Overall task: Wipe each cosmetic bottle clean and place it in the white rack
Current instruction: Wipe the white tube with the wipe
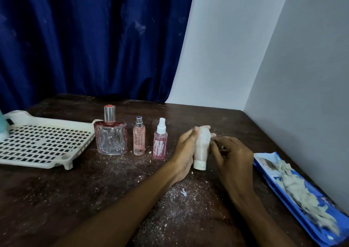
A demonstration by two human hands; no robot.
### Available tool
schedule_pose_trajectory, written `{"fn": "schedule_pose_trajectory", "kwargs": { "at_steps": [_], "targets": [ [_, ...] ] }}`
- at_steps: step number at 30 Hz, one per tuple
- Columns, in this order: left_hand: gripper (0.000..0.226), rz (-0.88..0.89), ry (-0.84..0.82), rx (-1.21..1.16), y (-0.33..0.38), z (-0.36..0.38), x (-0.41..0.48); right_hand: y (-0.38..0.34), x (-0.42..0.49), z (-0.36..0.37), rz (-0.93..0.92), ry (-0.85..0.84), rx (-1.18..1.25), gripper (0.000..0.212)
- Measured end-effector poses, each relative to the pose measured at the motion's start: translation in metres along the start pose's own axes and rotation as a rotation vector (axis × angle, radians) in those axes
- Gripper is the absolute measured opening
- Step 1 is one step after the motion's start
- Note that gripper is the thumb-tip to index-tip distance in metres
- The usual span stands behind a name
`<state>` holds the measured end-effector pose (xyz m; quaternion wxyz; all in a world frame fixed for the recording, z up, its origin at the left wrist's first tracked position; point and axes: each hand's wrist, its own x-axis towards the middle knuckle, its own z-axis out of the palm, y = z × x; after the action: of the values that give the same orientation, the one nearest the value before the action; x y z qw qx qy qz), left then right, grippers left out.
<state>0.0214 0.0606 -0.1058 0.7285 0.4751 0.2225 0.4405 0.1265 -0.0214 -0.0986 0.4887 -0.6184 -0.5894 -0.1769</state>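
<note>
Bottle count: four. Three stand in a row at frame centre on the tabletop [56, 199]: one clear glass bottle [111, 139], one slim pink spray [139, 137] and one pink pump spray [160, 142]. The fourth, a white tube [201, 148], is right of centre, cap down and dust-smeared. The left grip [186, 148] is clamped round it. The right grip [233, 157] is curled against its side; whether it holds anything cannot be told. One white rack [56, 121] lies at frame left.
</note>
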Motion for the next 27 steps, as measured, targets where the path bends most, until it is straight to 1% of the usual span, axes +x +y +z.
{"fn": "schedule_pose_trajectory", "kwargs": {
  "at_steps": [5,11,17,21,27],
  "targets": [
    [0.041,-0.009,-0.032,-0.069,0.0022,-0.0008,-0.0003,-0.0014,0.0001,0.0015,-0.005,0.006,0.019,0.012],
    [0.037,-0.044,-0.011,-0.188,0.0068,-0.0035,0.0019,-0.0051,-0.0025,0.0031,-0.015,-0.055,0.071,0.018],
    [0.034,-0.045,-0.06,-0.175,0.0067,-0.0024,-0.0002,-0.0016,-0.0002,0.003,0.016,-0.014,0.024,0.019],
    [0.035,-0.049,-0.058,-0.203,0.0072,-0.0032,-0.0007,-0.0035,-0.002,0.0024,-0.015,-0.025,0.078,0.018],
    [0.032,-0.054,-0.09,-0.203,0.0067,-0.0035,-0.0028,-0.0035,-0.001,0.0026,0.11,0.014,0.166,0.018]
  ]
}}
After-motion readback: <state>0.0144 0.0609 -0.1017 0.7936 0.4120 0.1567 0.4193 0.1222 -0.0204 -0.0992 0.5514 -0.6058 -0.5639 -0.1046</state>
